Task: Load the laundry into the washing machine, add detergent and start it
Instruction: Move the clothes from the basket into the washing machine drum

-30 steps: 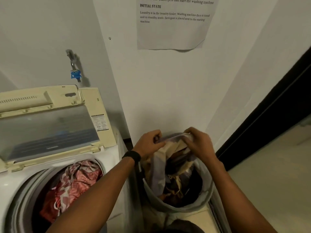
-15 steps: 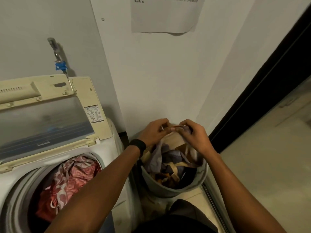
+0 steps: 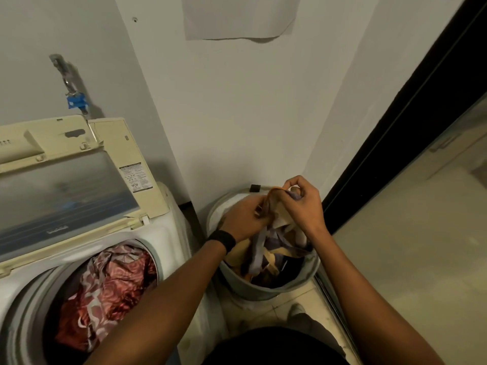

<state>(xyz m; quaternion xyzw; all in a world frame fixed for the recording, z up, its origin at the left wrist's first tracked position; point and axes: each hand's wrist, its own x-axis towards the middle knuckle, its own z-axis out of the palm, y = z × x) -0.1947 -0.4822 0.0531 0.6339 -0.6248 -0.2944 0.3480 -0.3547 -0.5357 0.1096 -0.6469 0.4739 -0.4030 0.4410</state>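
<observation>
Tan and grey cloth [image 3: 274,214] is bunched between both hands over the grey laundry basket [image 3: 266,291] — the left hand [image 3: 243,222] and right hand [image 3: 303,204] each pinch it. Beside it, the washing machine [image 3: 158,233] stands open — red patterned fabric [image 3: 105,293] inside.

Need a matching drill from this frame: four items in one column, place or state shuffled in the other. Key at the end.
1. washer lid
2. red patterned cloth
3. tan garment
4. paper sheet

A. on the wall
B. gripped by left hand and right hand above the laundry basket
C. raised open
D. inside the washer drum

Pairs: 1-C, 2-D, 3-B, 4-A
</observation>
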